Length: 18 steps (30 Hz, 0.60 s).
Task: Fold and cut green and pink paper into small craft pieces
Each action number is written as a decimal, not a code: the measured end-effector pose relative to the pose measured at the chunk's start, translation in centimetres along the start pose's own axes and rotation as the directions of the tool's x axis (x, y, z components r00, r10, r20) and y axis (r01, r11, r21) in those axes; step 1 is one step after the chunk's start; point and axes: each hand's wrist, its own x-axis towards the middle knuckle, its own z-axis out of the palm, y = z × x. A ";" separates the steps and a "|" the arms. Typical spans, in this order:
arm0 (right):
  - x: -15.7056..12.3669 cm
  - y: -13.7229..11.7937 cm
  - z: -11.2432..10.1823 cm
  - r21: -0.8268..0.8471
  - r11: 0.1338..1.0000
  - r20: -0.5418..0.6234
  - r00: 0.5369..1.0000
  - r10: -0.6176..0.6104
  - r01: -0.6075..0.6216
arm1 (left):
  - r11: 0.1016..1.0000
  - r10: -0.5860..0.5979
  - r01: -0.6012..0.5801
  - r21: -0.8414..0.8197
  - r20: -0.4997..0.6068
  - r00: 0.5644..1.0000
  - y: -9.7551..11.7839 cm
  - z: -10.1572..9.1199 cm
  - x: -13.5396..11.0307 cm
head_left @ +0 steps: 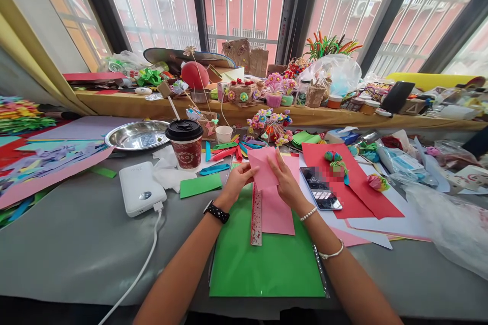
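A small pink sheet of paper (264, 170) is held up in the middle of my view, raised above the table between two bare hands. I see the left hand (237, 181) pinching its left edge between thumb and fingers, while the right hand (286, 181) grips its right edge; both are closed on the paper. A dark watch with white dots (216, 212) circles the left wrist, a beaded bracelet (308, 214) the right.

Directly below I make out a clear patterned ruler (256, 221), lying lengthwise along a larger pink sheet (278, 218), which rests on a broad green sheet (267, 274).

To my right, a phone (322, 190) lies beside red paper (366, 195) with small folded flowers on it. To my left, I find a green slip (200, 185), a white power bank (139, 190) with a cable (153, 244) plugged in, a lidded paper cup (186, 148) and a round metal tray (131, 137). Farther back, a ledge (152, 106) crowded with crafts runs below barred windows (244, 7)
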 end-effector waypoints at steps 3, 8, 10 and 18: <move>-0.1 0.4 -0.9 0.138 0.990 0.134 0.991 0.012 -0.031 | 1.000 -0.009 0.009 0.003 -0.076 0.997 -0.1 -0.4 0.2; 0.1 0.7 -2.8 0.598 0.728 0.261 0.940 0.218 -0.335 | 0.998 -0.047 0.048 0.027 -0.027 0.999 -0.1 -0.5 0.1; 0.3 0.5 -2.9 0.731 0.563 0.243 0.918 0.313 -0.386 | 0.996 -0.065 0.063 0.068 0.036 0.997 -0.1 -0.3 -0.1; 0.2 0.7 -2.2 0.841 0.357 0.168 0.824 0.541 -0.407 | 0.981 -0.048 0.024 0.192 0.122 0.991 -0.3 0.1 -0.3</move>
